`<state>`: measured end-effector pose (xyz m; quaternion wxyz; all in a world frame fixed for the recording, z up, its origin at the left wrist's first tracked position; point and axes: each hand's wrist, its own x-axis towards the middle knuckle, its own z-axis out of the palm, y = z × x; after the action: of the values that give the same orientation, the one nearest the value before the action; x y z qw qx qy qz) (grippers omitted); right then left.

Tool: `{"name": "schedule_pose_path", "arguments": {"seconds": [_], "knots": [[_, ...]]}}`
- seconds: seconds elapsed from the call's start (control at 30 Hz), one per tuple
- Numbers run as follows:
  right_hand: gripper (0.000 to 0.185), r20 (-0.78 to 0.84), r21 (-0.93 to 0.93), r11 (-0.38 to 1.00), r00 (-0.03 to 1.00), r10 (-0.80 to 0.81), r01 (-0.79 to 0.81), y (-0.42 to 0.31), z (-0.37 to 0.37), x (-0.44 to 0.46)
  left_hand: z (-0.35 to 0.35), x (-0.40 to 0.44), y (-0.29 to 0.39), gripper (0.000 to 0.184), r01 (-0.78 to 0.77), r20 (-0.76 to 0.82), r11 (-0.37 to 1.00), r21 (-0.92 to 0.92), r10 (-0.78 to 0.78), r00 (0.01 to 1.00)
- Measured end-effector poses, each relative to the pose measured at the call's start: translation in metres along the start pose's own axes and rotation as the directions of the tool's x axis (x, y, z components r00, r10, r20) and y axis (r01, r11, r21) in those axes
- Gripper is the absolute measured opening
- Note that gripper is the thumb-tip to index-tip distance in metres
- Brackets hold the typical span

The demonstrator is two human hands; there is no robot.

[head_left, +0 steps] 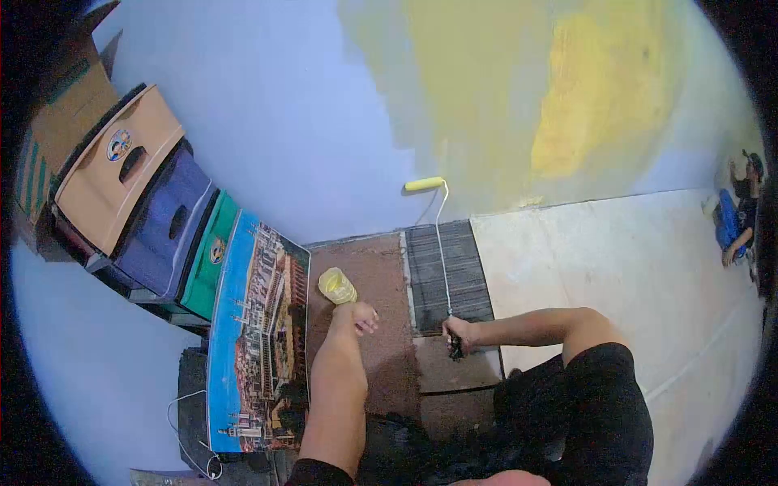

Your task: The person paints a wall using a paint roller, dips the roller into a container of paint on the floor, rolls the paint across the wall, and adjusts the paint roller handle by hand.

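My right hand (459,334) is closed round the dark handle of a paint roller (442,243). Its long thin metal frame reaches up to a yellow roller sleeve (424,185), which is at the lower part of the wall. My left hand (366,318) has its fingers loosely bent and apart, with nothing visible in them. Just beyond that wrist is a yellow-smeared tub (336,285) with yellow paint inside; my forearm partly overlaps its base in view. Yellow paint (596,89) covers part of the pale blue wall (267,105), brighter on the right.
A drawer unit (166,219) with peach, blue and green fronts stands at left, with a cardboard box (77,113) on top. A city picture panel (263,332) leans before it. Brown matting (385,356) borders a pale floor sheet (583,259). Another person (741,211) is at far right.
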<state>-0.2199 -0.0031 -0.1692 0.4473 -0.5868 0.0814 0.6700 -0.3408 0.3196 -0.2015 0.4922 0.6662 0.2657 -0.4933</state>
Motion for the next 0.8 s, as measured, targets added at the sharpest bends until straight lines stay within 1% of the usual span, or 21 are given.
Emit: {"name": "schedule_pose_path", "arguments": {"seconds": [0.07, 0.1, 0.2, 0.23, 0.27, 0.33, 0.37, 0.43, 0.47, 0.5, 0.53, 0.57, 0.6, 0.67, 0.7, 0.8], "knots": [[0.016, -0.047, 0.014, 1.000, 0.999, -0.019, 0.020, 0.003, -0.004, 0.008, -0.009, 0.010, -0.008, 0.044, -0.046, 0.053, 0.996, 0.082, 0.042, 0.998], [0.015, -0.233, -0.010, 0.999, 0.971, -0.053, 0.052, 0.012, -0.018, 0.049, 0.010, -0.024, 0.008, 0.043, -0.033, -0.051, 0.998, -0.045, 0.030, 0.998], [0.013, -0.301, -0.128, 0.984, 0.940, -0.160, 0.127, -0.003, -0.004, 0.025, 0.017, -0.024, 0.015, 0.042, 0.051, -0.094, 0.987, -0.151, -0.066, 0.993], [0.012, -0.347, -0.200, 0.979, 0.933, -0.098, 0.028, -0.016, 0.002, 0.016, 0.018, -0.024, 0.016, 0.041, 0.056, -0.090, 0.982, -0.181, -0.074, 0.993], [0.012, -0.233, -0.169, 0.976, 0.956, -0.178, 0.141, -0.027, 0.004, 0.018, 0.015, -0.026, 0.014, 0.038, 0.049, -0.093, 0.985, -0.166, -0.065, 0.994], [0.011, -0.011, -0.073, 0.936, 0.938, -0.346, 0.344, -0.043, 0.003, 0.026, 0.016, -0.027, 0.012, 0.032, 0.029, -0.097, 0.989, -0.142, -0.044, 0.994], [0.012, -0.035, -0.083, 0.946, 0.948, -0.317, 0.313, -0.055, 0.003, 0.026, 0.018, -0.026, 0.012, 0.029, 0.016, -0.097, 0.991, -0.133, -0.029, 0.995], [0.014, -0.084, -0.104, 0.963, 0.962, -0.259, 0.250, -0.084, 0.015, 0.012, 0.019, -0.021, 0.011, 0.031, 0.042, -0.100, 0.988, -0.147, -0.057, 0.993], [0.016, -0.051, -0.107, 0.940, 0.942, -0.332, 0.325, -0.092, 0.016, 0.013, 0.016, -0.019, 0.010, 0.033, 0.054, -0.103, 0.987, -0.155, -0.070, 0.992], [0.018, -0.018, -0.105, 0.911, 0.915, -0.404, 0.400, -0.098, 0.017, 0.016, 0.014, -0.022, 0.010, 0.037, 0.053, -0.064, 0.984, -0.170, -0.065, 0.996], [0.020, 0.016, -0.100, 0.876, 0.881, -0.473, 0.472, -0.104, 0.018, 0.020, 0.017, -0.025, 0.010, 0.036, 0.042, -0.081, 0.986, -0.160, -0.055, 0.995], [0.024, -0.010, -0.169, 0.873, 0.885, -0.465, 0.457, -0.108, 0.016, 0.021, 0.018, -0.027, 0.010, 0.035, 0.031, -0.099, 0.988, -0.150, -0.046, 0.994], [0.025, 0.032, -0.154, 0.884, 0.897, -0.442, 0.441, -0.106, 0.014, 0.017, 0.018, -0.025, 0.007, 0.034, 0.021, -0.117, 0.990, -0.139, -0.037, 0.992], [0.025, 0.119, -0.124, 0.904, 0.910, -0.396, 0.410, -0.103, 0.008, 0.010, 0.015, -0.019, 0.004, 0.033, 0.069, -0.107, 0.977, -0.200, -0.091, 0.990], [0.026, 0.056, -0.210, 0.947, 0.970, -0.238, 0.244, -0.102, 0.008, 0.009, 0.013, -0.016, 0.004, 0.032, 0.092, -0.102, 0.969, -0.230, -0.118, 0.988], [0.025, 0.027, -0.199, 0.970, 0.990, -0.140, 0.143, -0.084, 0.007, 0.007, 0.013, -0.016, 0.000, 0.032, 0.080, -0.085, 0.982, -0.169, -0.095, 0.992]]}}
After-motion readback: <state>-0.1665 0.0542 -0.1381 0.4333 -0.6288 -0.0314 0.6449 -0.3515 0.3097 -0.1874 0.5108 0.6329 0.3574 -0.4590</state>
